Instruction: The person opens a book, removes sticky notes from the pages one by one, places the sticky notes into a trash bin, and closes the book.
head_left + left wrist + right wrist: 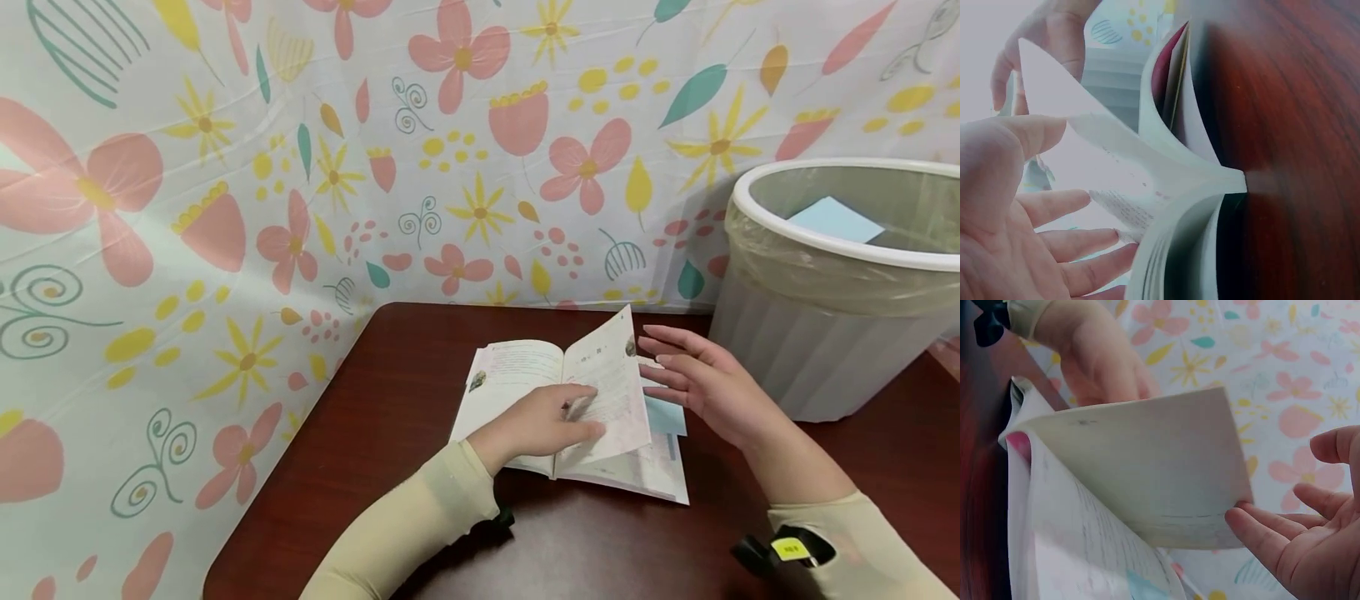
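Note:
An open book (517, 367) lies on the dark table, with a page (611, 392) raised from its right side. My left hand (543, 421) is over the book, its thumb and fingers spread at the printed face of that page. In the left wrist view the left fingers (1060, 240) look fairly straight. My right hand (697, 379) is at the page's outer edge; in the right wrist view extended fingertips (1241, 515) touch the edge from behind. A light-blue paper (667, 415) shows between the pages, partly covered by the raised page.
A grey bin (802, 350) with a clear liner and white rim stands at the right. Inside it lies a light-blue paper (840, 221). A flower-patterned sheet (465, 167) hangs behind and left of the table (360, 433).

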A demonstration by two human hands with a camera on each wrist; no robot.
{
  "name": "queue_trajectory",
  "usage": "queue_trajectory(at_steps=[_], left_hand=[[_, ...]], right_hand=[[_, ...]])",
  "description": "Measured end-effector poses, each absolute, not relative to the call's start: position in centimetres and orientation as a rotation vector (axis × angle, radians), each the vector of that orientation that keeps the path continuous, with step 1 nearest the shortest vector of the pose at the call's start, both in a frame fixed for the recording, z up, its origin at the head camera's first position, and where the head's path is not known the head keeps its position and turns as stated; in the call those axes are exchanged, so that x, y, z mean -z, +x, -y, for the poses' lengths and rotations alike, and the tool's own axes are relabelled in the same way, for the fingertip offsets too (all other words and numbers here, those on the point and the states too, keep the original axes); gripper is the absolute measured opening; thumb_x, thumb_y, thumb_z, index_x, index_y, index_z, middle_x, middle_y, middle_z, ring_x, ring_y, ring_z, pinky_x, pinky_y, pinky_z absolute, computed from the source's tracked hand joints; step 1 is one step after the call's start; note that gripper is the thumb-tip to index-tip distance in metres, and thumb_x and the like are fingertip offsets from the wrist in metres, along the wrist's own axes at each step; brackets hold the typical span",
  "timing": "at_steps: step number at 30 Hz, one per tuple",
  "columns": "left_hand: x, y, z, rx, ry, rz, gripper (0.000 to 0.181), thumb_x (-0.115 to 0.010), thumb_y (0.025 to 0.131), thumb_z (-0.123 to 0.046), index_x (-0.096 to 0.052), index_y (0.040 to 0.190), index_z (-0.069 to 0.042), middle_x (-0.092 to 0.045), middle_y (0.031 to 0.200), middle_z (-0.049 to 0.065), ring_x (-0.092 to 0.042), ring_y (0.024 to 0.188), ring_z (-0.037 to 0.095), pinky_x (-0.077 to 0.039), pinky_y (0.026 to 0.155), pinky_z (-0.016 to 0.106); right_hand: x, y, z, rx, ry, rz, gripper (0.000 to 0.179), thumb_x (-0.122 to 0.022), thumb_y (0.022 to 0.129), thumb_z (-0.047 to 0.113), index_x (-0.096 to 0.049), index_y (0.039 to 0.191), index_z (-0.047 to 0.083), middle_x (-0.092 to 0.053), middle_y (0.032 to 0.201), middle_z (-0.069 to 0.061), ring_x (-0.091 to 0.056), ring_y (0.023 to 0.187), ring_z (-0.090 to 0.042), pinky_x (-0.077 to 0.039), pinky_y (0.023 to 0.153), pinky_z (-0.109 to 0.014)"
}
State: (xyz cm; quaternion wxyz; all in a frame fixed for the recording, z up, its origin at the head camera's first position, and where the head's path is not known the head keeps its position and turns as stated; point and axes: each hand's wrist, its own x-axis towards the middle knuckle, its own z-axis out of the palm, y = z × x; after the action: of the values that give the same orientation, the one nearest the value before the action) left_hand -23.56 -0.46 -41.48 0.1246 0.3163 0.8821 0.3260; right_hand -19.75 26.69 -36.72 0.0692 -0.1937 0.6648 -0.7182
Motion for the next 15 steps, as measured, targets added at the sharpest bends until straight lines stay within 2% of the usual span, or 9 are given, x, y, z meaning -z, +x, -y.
queue_trajectory(at_steps=[4, 8, 11, 15], left_hand=[[41.0, -23.7, 0.8, -1.078, 0.883, -2.493, 0.062, -0.061, 0.098, -0.057, -0.049, 0.153, -0.034, -0.054, 0.153, -0.008, -0.065, 0.122, 0.012, -0.053, 0.096, 0.024], [40.4, -23.8, 1.2, -1.182, 0.87, -2.417, 0.06, -0.06, 0.101, -0.052, -0.048, 0.155, -0.03, -0.055, 0.153, 0.001, -0.07, 0.111, 0.01, -0.055, 0.087, 0.022], [40.2, -24.0, 1.7, -1.242, 0.862, -2.379, 0.058, -0.056, 0.103, -0.052, -0.047, 0.155, -0.029, -0.055, 0.153, 0.004, -0.068, 0.118, 0.012, -0.054, 0.094, 0.023], [40.0, -24.6, 2.6, -1.325, 0.825, -2.321, 0.055, -0.048, 0.106, -0.054, -0.046, 0.156, -0.03, -0.056, 0.152, 0.002, -0.065, 0.127, 0.019, -0.052, 0.103, 0.031]], right_hand=[[36.2, -20.0, -25.1, 2.148, -0.524, -1.993, 0.049, -0.041, 0.112, 0.021, -0.029, 0.16, 0.018, -0.055, 0.147, 0.007, -0.07, 0.118, -0.012, -0.06, 0.092, -0.029], [35.5, -20.3, -23.3, 2.103, -0.461, -2.014, 0.061, -0.041, 0.112, 0.032, -0.016, 0.166, 0.016, -0.039, 0.161, -0.016, -0.07, 0.118, -0.013, -0.059, 0.094, -0.031], [35.1, -20.4, -22.1, 2.032, -0.444, -2.069, 0.064, -0.042, 0.112, 0.037, -0.016, 0.166, 0.017, -0.025, 0.167, -0.026, -0.067, 0.123, -0.015, -0.059, 0.095, -0.031], [34.9, -20.6, -20.8, 1.926, -0.474, -2.149, 0.066, -0.043, 0.111, 0.039, -0.015, 0.167, 0.016, -0.024, 0.168, -0.025, -0.058, 0.136, -0.034, -0.058, 0.096, -0.03]])
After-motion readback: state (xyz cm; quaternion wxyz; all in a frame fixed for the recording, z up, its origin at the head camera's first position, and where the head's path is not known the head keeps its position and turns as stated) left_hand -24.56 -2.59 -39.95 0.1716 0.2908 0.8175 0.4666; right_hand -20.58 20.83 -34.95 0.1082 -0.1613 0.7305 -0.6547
